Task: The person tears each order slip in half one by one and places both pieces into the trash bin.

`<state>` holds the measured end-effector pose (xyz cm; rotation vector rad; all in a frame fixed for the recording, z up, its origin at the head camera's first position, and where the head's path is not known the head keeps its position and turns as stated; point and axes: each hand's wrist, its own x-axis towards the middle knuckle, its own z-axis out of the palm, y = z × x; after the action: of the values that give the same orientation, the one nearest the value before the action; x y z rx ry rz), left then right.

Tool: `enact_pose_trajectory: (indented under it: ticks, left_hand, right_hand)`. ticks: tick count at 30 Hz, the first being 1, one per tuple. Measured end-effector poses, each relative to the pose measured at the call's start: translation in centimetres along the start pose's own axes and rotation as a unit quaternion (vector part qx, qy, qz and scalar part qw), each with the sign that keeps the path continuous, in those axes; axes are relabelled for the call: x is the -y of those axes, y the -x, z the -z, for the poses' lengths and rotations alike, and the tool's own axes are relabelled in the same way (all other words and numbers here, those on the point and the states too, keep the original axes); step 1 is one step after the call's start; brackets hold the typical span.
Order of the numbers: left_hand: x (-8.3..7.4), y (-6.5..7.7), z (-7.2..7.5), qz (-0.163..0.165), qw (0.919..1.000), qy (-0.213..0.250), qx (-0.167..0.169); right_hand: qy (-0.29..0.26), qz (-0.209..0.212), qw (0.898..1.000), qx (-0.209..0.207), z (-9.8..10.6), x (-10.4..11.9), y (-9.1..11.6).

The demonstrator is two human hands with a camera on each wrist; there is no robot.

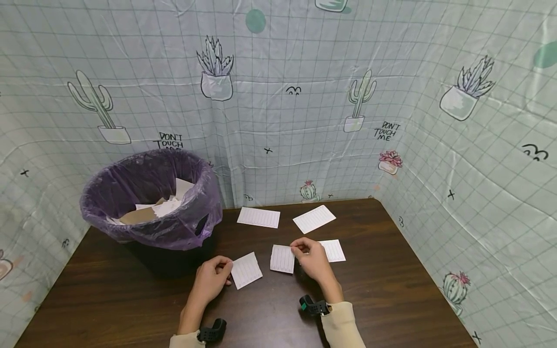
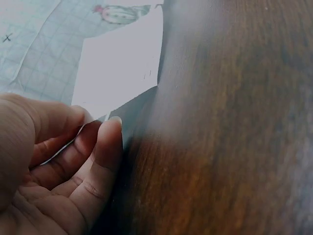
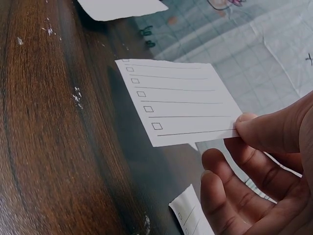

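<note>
My left hand (image 1: 212,278) pinches the edge of a torn piece of white lined paper (image 1: 246,270). In the left wrist view this piece (image 2: 120,63) shows a plain face and a ragged lower edge. Between thumb and forefinger my right hand (image 1: 311,258) pinches another torn piece (image 1: 282,259). Ruled lines and small checkboxes run across that piece (image 3: 178,100) in the right wrist view. The two pieces are apart, a short gap between them, above the dark wooden table (image 1: 270,309).
At the left stands a black bin with a purple liner (image 1: 204,193), holding paper scraps and a brown piece. Lined white slips lie at the back left (image 1: 258,217), back right (image 1: 314,219) and beside my right hand (image 1: 332,251). A patterned curtain (image 1: 278,121) hangs behind the table.
</note>
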<state>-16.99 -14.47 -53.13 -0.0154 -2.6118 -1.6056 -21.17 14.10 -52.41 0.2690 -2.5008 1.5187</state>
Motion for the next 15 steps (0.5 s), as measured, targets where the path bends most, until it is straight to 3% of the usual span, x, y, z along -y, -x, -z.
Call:
enact_pose_trajectory:
  ticks: [15]
  left_hand:
    - [-0.6,0.3,-0.1,-0.025,0.9997,-0.001,-0.002]
  right_hand:
    - [-0.002,0.010,1.000,0.019,-1.0,0.8,0.2]
